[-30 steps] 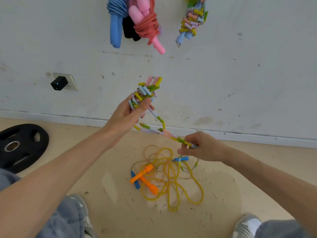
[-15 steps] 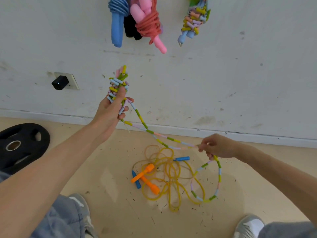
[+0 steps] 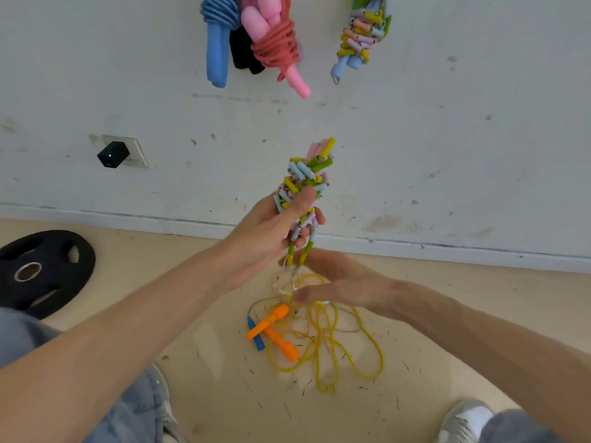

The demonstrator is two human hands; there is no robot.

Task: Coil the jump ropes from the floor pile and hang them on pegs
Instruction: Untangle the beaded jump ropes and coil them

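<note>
My left hand (image 3: 271, 228) grips a coiled bundle of the pastel beaded jump rope (image 3: 307, 177) and holds it upright in front of the wall. A short loop of its beaded tail (image 3: 289, 270) hangs below that hand. My right hand (image 3: 342, 282) is just underneath, blurred, with fingers stretched out and thumb apart around the hanging loop. On the floor lies a tangled yellow rope (image 3: 332, 353) with orange handles (image 3: 275, 330) and a blue handle (image 3: 257, 338). Hung ropes show on the wall: a blue one (image 3: 217, 43), a pink-red one (image 3: 278, 49) and a beaded one (image 3: 361, 36).
A black weight plate (image 3: 41, 273) lies on the floor at the left by the wall. A wall socket with a black plug (image 3: 112, 154) is above it. My shoes (image 3: 463, 420) and knees are at the bottom edge. A baseboard (image 3: 447, 251) runs along the wall.
My left hand swung the bundle left and then back to the centre. My right hand came in from the right to just under it, its fingers straightened, and the long tail is now a short loop.
</note>
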